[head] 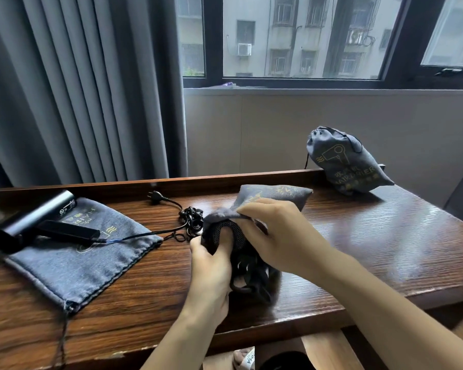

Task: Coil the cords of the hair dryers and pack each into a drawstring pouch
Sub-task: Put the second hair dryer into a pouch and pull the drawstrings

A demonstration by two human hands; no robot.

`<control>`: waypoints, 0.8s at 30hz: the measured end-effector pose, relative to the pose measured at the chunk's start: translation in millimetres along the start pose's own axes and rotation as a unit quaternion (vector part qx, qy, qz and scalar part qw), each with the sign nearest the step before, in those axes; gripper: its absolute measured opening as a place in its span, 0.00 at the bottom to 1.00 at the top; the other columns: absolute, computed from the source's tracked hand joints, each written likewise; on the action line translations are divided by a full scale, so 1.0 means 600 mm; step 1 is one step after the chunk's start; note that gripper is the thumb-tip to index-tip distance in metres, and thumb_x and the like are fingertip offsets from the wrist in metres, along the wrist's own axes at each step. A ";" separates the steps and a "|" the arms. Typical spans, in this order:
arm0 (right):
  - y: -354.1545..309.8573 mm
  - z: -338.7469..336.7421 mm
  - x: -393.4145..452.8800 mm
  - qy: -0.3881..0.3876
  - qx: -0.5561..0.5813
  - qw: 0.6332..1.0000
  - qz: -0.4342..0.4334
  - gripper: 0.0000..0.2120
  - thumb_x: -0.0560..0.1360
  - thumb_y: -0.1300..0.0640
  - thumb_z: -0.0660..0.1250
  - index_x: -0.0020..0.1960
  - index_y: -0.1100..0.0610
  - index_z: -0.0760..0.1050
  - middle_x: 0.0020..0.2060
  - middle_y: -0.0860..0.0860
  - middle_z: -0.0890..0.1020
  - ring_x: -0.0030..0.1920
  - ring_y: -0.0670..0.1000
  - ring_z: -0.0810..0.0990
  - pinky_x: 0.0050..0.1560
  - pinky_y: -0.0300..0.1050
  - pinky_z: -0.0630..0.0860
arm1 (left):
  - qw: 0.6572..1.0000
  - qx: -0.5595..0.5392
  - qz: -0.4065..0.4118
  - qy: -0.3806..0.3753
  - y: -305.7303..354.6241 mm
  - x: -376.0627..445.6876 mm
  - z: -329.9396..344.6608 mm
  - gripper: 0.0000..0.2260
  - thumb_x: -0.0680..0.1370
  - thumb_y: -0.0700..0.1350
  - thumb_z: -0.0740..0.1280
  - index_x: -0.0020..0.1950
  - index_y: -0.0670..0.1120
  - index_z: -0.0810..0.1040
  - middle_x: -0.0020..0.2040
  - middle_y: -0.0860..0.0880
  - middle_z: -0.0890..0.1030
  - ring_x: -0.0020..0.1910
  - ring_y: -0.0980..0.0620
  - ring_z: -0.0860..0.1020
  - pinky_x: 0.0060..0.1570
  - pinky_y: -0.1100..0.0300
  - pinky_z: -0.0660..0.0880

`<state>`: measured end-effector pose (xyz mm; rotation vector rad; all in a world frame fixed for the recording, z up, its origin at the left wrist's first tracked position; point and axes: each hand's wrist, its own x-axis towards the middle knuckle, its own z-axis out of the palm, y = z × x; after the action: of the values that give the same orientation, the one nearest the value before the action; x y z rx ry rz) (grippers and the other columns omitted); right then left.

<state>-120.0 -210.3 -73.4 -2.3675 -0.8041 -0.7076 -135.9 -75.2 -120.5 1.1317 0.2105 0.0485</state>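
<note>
The head view, the only one, looks down on a dark wooden table (385,236). At centre frame the left hand (211,265) curls around a black hair dryer (226,232), its thumb across the perforated end. The coiled cord (247,273) is bunched just below that, against the palm. The right hand (275,233) pinches the rim of a grey drawstring pouch (273,194) and holds it over the dryer's top. The rest of the pouch trails toward the upper right of the frame.

The move ahead seems to turn on one line: the dryer's long axis appears to run from lower centre up toward the pouch mouth, so the pouch would have to slide down along that axis toward the left wrist, or the dryer be pushed up into it. The right hand is the nearer to the opening. The coil looks likely to snag on the rim.

At left, a second hair dryer (30,222) lies on a flat pouch (78,263), its loose cord (190,220) running to a plug (155,196). At upper right a filled pouch (345,161) sits on the table's back edge.
</note>
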 end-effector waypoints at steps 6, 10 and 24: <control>-0.023 0.021 -0.024 0.086 0.290 0.946 0.114 0.08 0.83 0.60 0.67 0.51 0.56 0.85 0.42 0.53 0.86 0.46 0.54 0.84 0.50 0.63 0.80 | 0.947 0.300 0.105 0.046 0.007 0.039 -0.030 0.18 0.74 0.62 0.75 0.50 0.51 0.74 0.43 0.45 0.85 0.41 0.43 0.84 0.39 0.41 0.83; -0.035 0.020 -0.022 0.103 0.310 0.937 0.125 0.08 0.82 0.61 0.68 0.50 0.57 0.85 0.40 0.51 0.86 0.43 0.51 0.83 0.47 0.55 0.81 | 0.853 0.485 0.178 0.071 0.031 0.044 -0.030 0.16 0.75 0.60 0.72 0.42 0.50 0.73 0.37 0.49 0.82 0.38 0.41 0.81 0.36 0.52 0.74; 0.008 0.037 -0.176 -0.001 0.030 0.929 0.368 0.22 0.68 0.48 0.69 0.59 0.43 0.65 0.53 0.40 0.73 0.56 0.46 0.72 0.57 0.44 0.70 | 0.900 0.422 0.111 -0.015 0.049 0.038 -0.028 0.10 0.79 0.38 0.66 0.39 0.44 0.70 0.27 0.46 0.82 0.25 0.47 0.83 0.26 0.54 0.79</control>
<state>-182.5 -240.3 -156.3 -2.3516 0.0965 -0.3458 -114.9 -44.6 -104.0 2.0229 0.0654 0.1515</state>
